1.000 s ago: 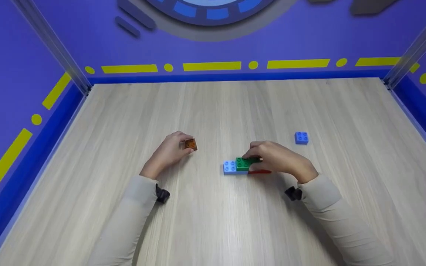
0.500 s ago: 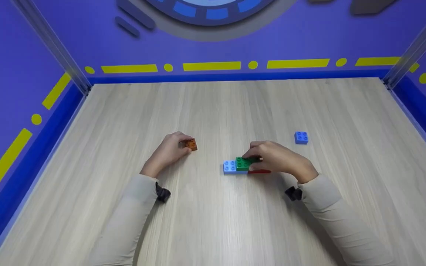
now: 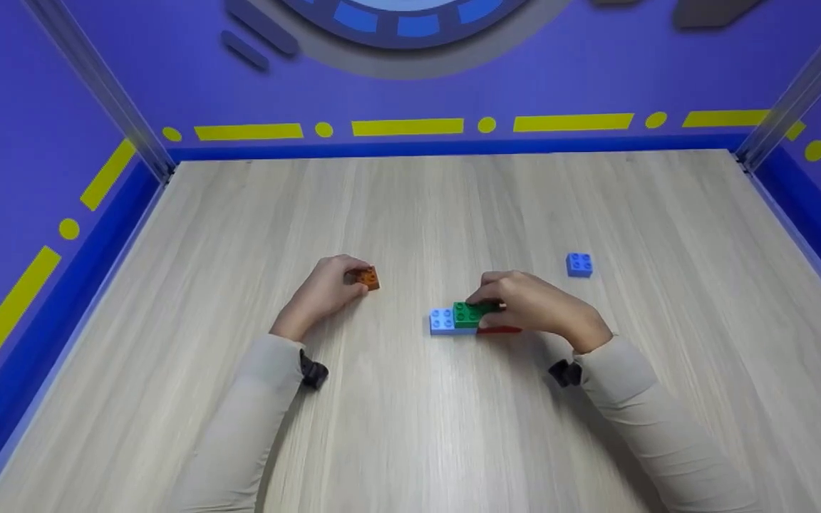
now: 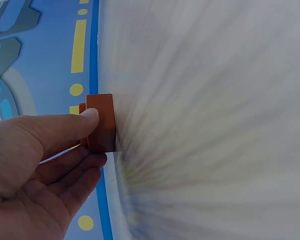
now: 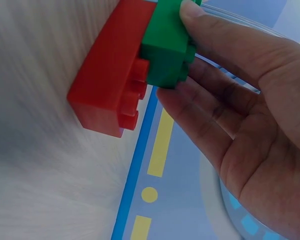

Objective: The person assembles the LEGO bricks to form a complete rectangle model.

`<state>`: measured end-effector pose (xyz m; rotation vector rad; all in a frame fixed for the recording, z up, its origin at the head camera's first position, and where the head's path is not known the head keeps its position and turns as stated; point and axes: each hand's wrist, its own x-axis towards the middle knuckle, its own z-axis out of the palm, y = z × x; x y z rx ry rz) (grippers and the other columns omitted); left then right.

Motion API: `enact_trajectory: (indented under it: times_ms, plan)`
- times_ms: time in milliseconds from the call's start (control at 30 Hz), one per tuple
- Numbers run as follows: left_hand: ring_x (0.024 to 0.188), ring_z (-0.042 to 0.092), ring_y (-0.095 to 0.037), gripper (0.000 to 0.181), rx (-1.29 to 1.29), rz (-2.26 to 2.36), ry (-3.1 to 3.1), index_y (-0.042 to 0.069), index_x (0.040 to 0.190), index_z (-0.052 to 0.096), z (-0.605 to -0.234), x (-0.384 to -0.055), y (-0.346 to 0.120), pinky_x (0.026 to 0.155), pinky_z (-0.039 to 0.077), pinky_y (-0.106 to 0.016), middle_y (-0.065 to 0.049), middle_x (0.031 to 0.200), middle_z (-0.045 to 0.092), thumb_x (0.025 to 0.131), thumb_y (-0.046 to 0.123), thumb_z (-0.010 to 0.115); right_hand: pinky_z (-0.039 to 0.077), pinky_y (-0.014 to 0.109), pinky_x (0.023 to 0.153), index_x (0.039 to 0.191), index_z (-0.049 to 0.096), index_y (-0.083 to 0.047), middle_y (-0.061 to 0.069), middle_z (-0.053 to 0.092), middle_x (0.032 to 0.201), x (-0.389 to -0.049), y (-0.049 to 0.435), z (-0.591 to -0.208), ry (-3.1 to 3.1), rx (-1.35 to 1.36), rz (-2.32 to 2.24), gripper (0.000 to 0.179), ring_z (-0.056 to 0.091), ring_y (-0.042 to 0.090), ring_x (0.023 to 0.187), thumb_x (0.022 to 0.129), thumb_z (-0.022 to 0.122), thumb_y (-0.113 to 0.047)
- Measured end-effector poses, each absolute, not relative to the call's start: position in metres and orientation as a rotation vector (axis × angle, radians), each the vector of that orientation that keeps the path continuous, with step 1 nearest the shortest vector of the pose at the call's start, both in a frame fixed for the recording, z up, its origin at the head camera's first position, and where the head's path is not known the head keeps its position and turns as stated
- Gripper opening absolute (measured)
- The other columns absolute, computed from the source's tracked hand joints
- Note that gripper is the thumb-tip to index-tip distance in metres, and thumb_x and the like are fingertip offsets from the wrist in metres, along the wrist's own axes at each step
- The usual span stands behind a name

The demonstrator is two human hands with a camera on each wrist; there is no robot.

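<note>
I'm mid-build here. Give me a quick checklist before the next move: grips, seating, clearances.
1. Left hand has the orange brick: ok, thumb and fingers pinch it.
2. Orange brick lifted off the table: cannot tell; its underside is at or very near the surface.
3. Green brick bridges the light blue brick and red brick: ok, it sits across both.
4. Green brick pressed fully home on both: cannot tell; the light blue joint is not clearly visible.
5. Right hand free: not ok, it holds the green brick.
6. Loose blue brick clear of both hands: ok, it lies apart.
</note>
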<state>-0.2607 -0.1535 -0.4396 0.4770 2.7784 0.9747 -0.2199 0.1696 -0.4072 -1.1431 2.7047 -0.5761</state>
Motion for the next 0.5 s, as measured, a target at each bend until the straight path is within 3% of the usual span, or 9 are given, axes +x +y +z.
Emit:
enact_trajectory:
  times_ms: [500]
  plan:
    - [0.114, 0.059, -0.030, 0.035, 0.520, 0.978, 2.774, 0.001, 0.123, 0.063, -0.4385, -0.2597, -0.1549, 0.098, 0.047, -0.042, -0.016, 0.122, 0.063, 0.089, 0.007, 0.066, 0.053, 0.032, 0.078, 0.109, 0.073, -0.008, 0.003, 0.065, 0.100, -0.2195, 0.1698, -0.4077, 2.699, -1.123, -0.566, 0.027, 0.062, 0.015, 0.090, 0.083, 0.074, -0.014]
